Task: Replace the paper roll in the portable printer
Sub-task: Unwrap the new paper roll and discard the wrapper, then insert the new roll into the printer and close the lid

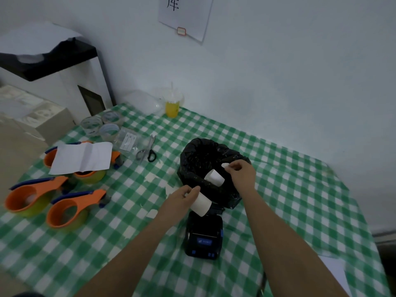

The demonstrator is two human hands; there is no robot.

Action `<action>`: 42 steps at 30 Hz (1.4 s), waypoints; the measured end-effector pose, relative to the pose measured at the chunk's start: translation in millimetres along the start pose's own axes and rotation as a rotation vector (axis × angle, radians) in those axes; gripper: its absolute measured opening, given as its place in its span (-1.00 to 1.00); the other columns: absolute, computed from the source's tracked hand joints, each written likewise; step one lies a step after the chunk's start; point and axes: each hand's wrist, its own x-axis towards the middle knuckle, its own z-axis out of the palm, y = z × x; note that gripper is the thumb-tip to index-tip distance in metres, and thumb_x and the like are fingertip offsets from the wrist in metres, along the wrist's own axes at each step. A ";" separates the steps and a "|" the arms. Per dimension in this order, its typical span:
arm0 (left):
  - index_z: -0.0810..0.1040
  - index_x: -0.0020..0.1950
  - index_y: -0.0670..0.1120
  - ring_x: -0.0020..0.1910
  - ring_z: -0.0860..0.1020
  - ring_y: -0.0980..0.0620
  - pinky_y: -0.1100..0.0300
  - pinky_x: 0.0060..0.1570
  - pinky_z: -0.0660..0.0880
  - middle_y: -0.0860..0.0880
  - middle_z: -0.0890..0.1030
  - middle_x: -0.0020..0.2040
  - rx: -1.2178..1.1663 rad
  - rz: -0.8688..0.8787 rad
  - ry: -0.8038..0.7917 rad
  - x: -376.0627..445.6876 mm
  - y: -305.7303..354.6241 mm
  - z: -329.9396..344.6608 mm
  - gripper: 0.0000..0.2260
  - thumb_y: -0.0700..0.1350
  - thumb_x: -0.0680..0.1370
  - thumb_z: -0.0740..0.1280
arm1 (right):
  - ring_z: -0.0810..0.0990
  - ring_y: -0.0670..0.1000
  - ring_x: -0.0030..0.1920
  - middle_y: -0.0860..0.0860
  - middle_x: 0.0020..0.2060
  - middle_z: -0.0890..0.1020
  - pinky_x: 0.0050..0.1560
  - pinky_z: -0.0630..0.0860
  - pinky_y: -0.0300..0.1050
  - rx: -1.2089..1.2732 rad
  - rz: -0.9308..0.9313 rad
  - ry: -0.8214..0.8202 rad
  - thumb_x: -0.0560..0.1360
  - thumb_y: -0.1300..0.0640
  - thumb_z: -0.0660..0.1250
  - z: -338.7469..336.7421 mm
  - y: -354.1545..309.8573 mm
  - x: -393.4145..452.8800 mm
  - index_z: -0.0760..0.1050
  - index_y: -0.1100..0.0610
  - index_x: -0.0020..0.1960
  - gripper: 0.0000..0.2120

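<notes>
— What have your hands got?
— My left hand [183, 195] grips the white paper roll [201, 204] just above the black printer [203, 236]. My right hand [241, 173] pinches a small white scrap [224, 166] over the black-lined bin [205, 159].
— Anything inside?
— Another white roll [215, 177].

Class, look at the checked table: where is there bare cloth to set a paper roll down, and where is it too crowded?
Free: the wide stretch right of the black bag and printer, out to the table's right edge, and the near cloth left of the printer. Crowded: the left side, with tape dispensers, paper sheet, scissors and tape rolls.
</notes>
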 end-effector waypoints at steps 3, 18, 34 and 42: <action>0.46 -0.10 -0.20 -0.30 0.40 0.04 0.13 -0.23 0.28 -0.01 0.42 -0.28 -0.012 0.007 -0.001 -1.0 1.1 0.0 -0.56 0.20 0.55 0.14 | 0.60 0.10 0.06 0.12 0.14 0.63 -0.11 0.52 -0.18 -0.155 -0.033 -0.217 0.45 0.46 0.17 -0.8 8.4 1.7 0.53 0.19 0.20 -0.60; 0.48 -0.17 -0.10 -0.25 0.46 0.01 0.11 -0.18 0.34 -0.02 0.48 -0.24 -0.064 0.019 0.022 -6.4 14.3 -4.0 -0.63 0.18 0.55 0.13 | 0.63 -0.03 -0.01 0.00 -0.07 0.68 0.07 0.56 -0.08 0.094 -0.211 -0.395 0.53 0.10 0.29 -23.7 -22.0 -72.5 0.62 0.10 0.04 -0.82; 0.46 0.15 -0.05 -0.37 0.48 0.05 0.17 -0.24 0.43 -0.08 0.60 -0.23 0.031 -0.180 -0.171 -24.5 -20.7 26.0 -0.53 0.25 0.56 -0.02 | 0.55 -0.02 0.06 -0.04 0.06 0.59 0.16 0.55 0.01 -0.021 -0.096 -0.283 0.40 0.11 0.45 -3.4 72.1 -155.8 0.50 0.11 0.21 -0.60; 0.49 0.23 -0.12 -0.14 0.45 0.04 0.24 -0.09 0.39 -0.16 0.54 0.07 0.335 -0.033 -0.048 -17.1 -62.2 41.3 -0.74 -0.10 0.56 0.24 | 0.50 0.13 0.19 0.07 0.17 0.61 0.17 0.37 -0.05 -0.400 -0.291 -0.275 0.42 0.08 0.41 23.2 103.0 -129.1 0.49 0.13 0.23 -0.60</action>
